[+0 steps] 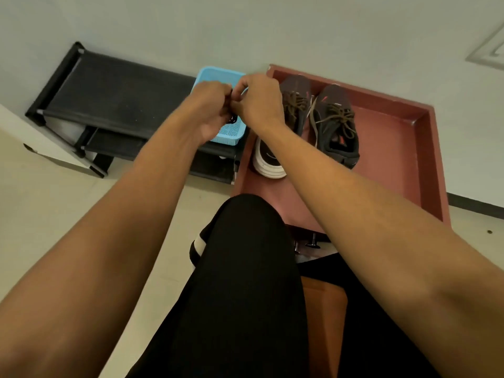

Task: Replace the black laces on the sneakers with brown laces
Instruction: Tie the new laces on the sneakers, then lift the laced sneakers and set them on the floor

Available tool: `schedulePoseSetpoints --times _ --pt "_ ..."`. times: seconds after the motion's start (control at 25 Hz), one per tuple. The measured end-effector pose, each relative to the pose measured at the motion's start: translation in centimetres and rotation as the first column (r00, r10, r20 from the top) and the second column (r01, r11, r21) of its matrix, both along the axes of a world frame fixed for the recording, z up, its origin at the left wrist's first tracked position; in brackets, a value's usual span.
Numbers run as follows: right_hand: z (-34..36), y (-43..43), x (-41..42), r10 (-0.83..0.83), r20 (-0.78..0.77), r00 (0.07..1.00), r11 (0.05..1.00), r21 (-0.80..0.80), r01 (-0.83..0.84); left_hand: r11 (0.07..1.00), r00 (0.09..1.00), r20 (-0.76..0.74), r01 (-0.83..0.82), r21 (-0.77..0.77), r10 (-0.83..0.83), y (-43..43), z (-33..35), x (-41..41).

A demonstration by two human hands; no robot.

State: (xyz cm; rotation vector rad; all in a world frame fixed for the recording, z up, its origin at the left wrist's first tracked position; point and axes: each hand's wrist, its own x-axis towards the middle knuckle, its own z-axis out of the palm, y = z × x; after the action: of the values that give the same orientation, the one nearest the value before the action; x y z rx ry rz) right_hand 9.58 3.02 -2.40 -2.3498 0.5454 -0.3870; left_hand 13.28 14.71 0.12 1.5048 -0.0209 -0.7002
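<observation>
Sneakers (336,99) sit side by side in red tray (390,151), both threaded with brown laces (339,120); right forearm covers part of the nearer one, white sole showing. Left hand (210,105) and right hand (259,102) meet over blue basket (218,73), fingers curled, pinching a black item (232,117) that is mostly hidden; can't tell what. Basket rests on black shoe rack (122,96).

Low black rack (114,96) against a pale wall (245,28), blue mesh basket (215,75) on it, red-brown tray (387,148) alongside.
</observation>
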Motion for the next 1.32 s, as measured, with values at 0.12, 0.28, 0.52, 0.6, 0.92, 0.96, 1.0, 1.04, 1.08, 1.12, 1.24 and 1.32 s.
schedulePoseSetpoints --times 0.12,0.28,0.52,0.6,0.92,0.96,1.0,1.04,1.08,1.12,1.24,1.32 --pt "-1.3 -0.5 3.7 0.02 -0.166 0.986 0.996 -0.081 -0.034 0.992 0.999 0.032 0.024 0.123 -0.028 1.0 -0.7 3.2" --pt "-3.3 -0.5 7.5 0.004 -0.37 0.929 0.98 -0.184 -0.077 0.909 0.968 0.194 0.064 0.411 -0.156 1.7 -3.8 6.5" --pt "-4.3 -0.7 8.8 0.051 -0.538 0.841 0.915 -0.312 -0.256 0.739 0.872 0.254 0.163 0.654 -0.418 0.3 -6.1 5.3" --pt "-4.4 -0.5 9.1 0.095 -0.572 0.815 0.862 -0.362 -0.355 0.699 0.837 0.266 0.179 0.692 -0.478 -0.3 -5.9 5.0" --pt "-3.6 -0.7 8.8 0.13 -0.545 0.828 0.852 -0.365 -0.375 0.729 0.834 0.295 0.173 0.663 -0.466 -0.5 -5.7 5.0" --pt "-3.1 -0.9 8.6 0.138 -0.541 0.83 0.863 -0.346 -0.369 0.74 0.839 0.304 0.16 0.653 -0.451 -0.5 -5.5 4.9" --pt "-2.4 -0.9 8.2 0.144 -0.531 0.835 0.876 -0.324 -0.357 0.746 0.84 0.319 0.142 0.651 -0.439 -0.5 -5.0 4.7" --pt "-1.7 -1.0 7.7 0.149 -0.519 0.842 0.888 -0.305 -0.344 0.748 0.838 0.337 0.122 0.652 -0.43 -0.5 -4.5 4.4" --pt "-0.8 -1.1 7.0 0.151 -0.504 0.85 0.895 -0.295 -0.334 0.754 0.83 0.361 0.104 0.649 -0.425 -0.6 -4.1 4.0" --pt "0.2 -1.3 6.3 0.144 -0.482 0.864 0.9 -0.299 -0.317 0.762 0.819 0.389 0.087 0.641 -0.421 -0.8 -3.5 3.7" --pt "3.3 -3.0 3.1 0.108 -0.333 0.937 0.934 -0.289 -0.21 0.815 0.764 0.514 0.028 0.578 -0.391 -1.3 -0.8 1.5" --pt "5.8 -4.8 -0.5 0.113 -0.238 0.965 0.952 -0.252 -0.174 0.867 0.722 0.592 0.024 0.497 -0.359 -2.1 1.2 -0.6"
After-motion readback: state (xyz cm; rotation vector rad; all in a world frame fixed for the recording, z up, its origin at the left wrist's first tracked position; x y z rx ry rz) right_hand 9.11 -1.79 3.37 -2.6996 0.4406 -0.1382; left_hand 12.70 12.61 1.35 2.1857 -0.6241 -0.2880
